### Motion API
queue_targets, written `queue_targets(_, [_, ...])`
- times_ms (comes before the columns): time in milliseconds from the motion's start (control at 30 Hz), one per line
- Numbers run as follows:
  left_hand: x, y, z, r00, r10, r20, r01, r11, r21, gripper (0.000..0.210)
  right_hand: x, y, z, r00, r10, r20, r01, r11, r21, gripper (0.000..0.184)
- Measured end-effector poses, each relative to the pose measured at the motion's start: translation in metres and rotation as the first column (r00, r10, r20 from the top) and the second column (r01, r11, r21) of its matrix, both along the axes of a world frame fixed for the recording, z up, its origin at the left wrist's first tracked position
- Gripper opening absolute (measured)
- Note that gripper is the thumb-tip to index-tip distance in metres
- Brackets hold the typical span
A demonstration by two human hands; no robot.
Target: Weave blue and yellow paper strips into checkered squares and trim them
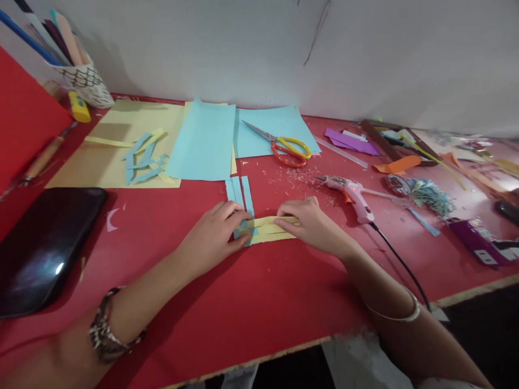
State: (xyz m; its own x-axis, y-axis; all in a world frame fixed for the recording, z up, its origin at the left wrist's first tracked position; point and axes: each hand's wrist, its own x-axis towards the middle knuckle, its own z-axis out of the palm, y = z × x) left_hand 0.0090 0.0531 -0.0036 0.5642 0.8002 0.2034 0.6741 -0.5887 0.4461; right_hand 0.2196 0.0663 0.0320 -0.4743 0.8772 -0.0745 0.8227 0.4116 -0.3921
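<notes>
In the middle of the red tabletop, blue paper strips (pixel 248 195) standing lengthwise cross yellow paper strips (pixel 270 233) that run to the right. Over and under, they interlace at the crossing. My left hand (pixel 214 232) grips this crossing at its left side, thumb below and fingertips above. The right ends of the yellow strips are in my right hand (pixel 316 222), thumb and fingers closed on them. My palm hides those ends. Behind my hands lie sheets of light blue paper (pixel 203 143) and scissors (pixel 279 143) with red and yellow handles.
Right of my hands lies a pink glue gun (pixel 349 195) with a black cord. A dark phone (pixel 48 243) is at left, near a pen cup (pixel 87 84). Loose woven strips (pixel 144 159) rest on yellow paper (pixel 77 167). Scraps and a purple box (pixel 478 243) lie far right.
</notes>
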Motion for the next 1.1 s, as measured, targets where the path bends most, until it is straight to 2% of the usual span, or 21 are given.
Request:
queue_targets(267, [-0.0002, 0.0003, -0.0009, 1.000, -0.005, 0.012, 0.005, 1.000, -0.008, 0.021, 0.0045, 0.0042, -0.0047, 0.990, -0.092, -0.108, 0.089, 0.996, -0.026, 0.025])
queue_targets(567, [-0.0007, 0.0002, -0.0011, 1.000, -0.005, -0.005, 0.005, 1.000, 0.020, 0.022, 0.0079, 0.0063, -0.0070, 0.991, -0.034, -0.132, 0.037, 0.999, 0.018, 0.024])
queue_targets(733, [-0.0010, -0.0007, -0.0021, 1.000, -0.021, 0.021, 0.021, 1.000, 0.011, 0.021, 0.0085, 0.0070, -0.0077, 0.987, 0.004, -0.161, 0.016, 0.993, 0.121, 0.020])
queue_targets(933, [-0.0013, -0.0003, -0.0059, 0.999, -0.037, 0.032, 0.036, 0.999, 0.030, 0.024, 0.0078, 0.0058, -0.0033, 0.988, -0.005, -0.152, 0.015, 0.998, 0.068, 0.021])
queue_targets(1100, [-0.0013, -0.0015, -0.0050, 0.999, -0.038, -0.006, 0.038, 0.999, 0.006, 0.023, 0.0067, 0.0053, -0.0040, 0.987, -0.028, -0.156, 0.040, 0.997, 0.072, 0.021])
